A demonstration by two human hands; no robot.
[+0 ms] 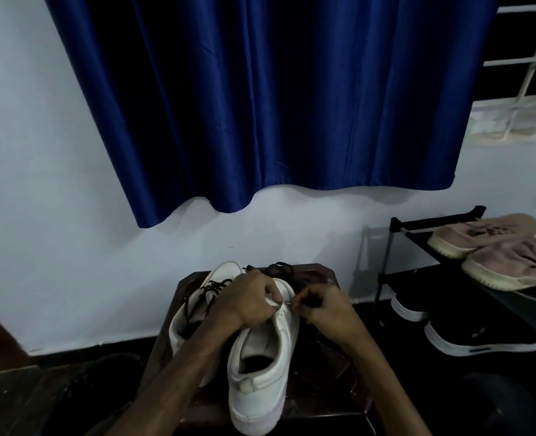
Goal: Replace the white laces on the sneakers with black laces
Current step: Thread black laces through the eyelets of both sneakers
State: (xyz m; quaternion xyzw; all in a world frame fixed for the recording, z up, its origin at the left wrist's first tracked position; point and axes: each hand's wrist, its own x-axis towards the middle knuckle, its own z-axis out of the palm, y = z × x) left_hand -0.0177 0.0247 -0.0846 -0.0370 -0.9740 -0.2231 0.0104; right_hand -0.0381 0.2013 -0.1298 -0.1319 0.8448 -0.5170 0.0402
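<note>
Dim room, pale wall [55, 215], blue curtain [276, 105], shoe rack [417, 278] off to one side; on a small dark table [320, 275] below, a far sneaker [191, 322] already threaded in black and, just beside it, the near sneaker [260, 366] with bare eyelets showing. Gripping that near sneaker's eyelet flap with the curled left hand [244, 300], pinching the black lace [289, 303] by its tip at an eyelet with the right hand [326, 306]. Best, by the look of it, to keep the flap taut and still, aim the stiff tip square at the hole, push straight through without twisting, then draw the slack evenly.
</note>
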